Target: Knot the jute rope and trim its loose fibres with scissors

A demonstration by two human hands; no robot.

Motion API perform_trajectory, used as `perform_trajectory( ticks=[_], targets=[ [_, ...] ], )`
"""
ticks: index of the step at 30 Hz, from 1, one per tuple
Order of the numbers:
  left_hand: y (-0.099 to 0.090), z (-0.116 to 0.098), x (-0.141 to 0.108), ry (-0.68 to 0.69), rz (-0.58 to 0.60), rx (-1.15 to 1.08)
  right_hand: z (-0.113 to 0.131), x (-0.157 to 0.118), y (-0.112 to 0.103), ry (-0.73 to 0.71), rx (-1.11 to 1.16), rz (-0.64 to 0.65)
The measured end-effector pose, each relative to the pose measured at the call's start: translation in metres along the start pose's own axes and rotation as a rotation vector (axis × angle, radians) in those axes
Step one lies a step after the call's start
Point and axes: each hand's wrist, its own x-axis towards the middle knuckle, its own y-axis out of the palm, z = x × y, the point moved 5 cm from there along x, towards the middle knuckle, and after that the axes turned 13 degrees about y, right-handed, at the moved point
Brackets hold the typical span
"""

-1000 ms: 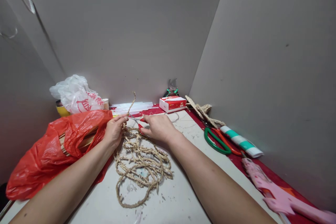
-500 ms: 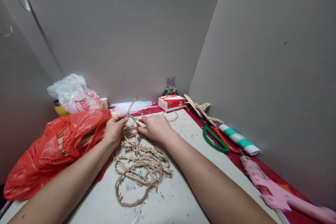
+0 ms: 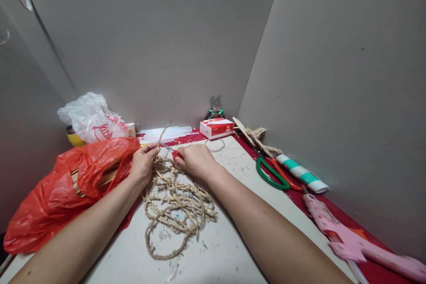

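Note:
Between its fingertips my left hand [image 3: 145, 162] pinches a rough tan braided rope [image 3: 179, 230], whose thin end sticks up above the fingers. My right hand [image 3: 194, 158] is closed round the red handles of small scissors [image 3: 168, 147]. The scissor blades point left and reach the rope beside my left fingertips. Under and in front of both hands, the rest of the rope lies in loose loops on the white board [image 3: 229, 239], with small bits scattered about it.
A red plastic bag [image 3: 49, 195] of wooden sticks lies left, below a white bag [image 3: 89, 117]. Clear sticks [image 3: 164, 134], a tissue box [image 3: 217, 128] and pruners [image 3: 216, 108] stand at the back. Right are green-handled scissors [image 3: 271, 177], a striped roll [image 3: 302, 173] and a pink glue gun [image 3: 349, 239].
The red scissor handles are now closer together and the blades look more closed at the rope. Both hands stay in nearly the same place; the view has shifted slightly.

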Motion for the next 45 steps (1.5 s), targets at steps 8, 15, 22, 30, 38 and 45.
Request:
perform_trajectory(
  ticks=[8, 15, 22, 30, 38, 45],
  targets=[
    [0.001, 0.0, 0.0, 0.014, 0.017, 0.011, -0.001, -0.004, -0.005, 0.032, 0.014, 0.014],
    [0.0, 0.002, 0.0, 0.03, 0.013, 0.057, 0.005, -0.005, -0.002, 0.015, -0.03, 0.001],
    [-0.003, 0.005, 0.001, 0.009, -0.013, 0.074, 0.006, -0.005, 0.001, 0.035, -0.04, -0.037],
    [-0.003, 0.004, 0.001, -0.007, -0.009, 0.081, 0.008, -0.006, 0.0, 0.034, -0.043, -0.02],
    [-0.001, 0.006, 0.0, 0.009, -0.002, 0.104, 0.008, -0.005, 0.004, 0.017, -0.065, -0.014],
    [-0.003, 0.008, 0.003, 0.011, 0.011, 0.063, 0.006, -0.002, 0.005, 0.009, -0.046, 0.044]
  ],
)
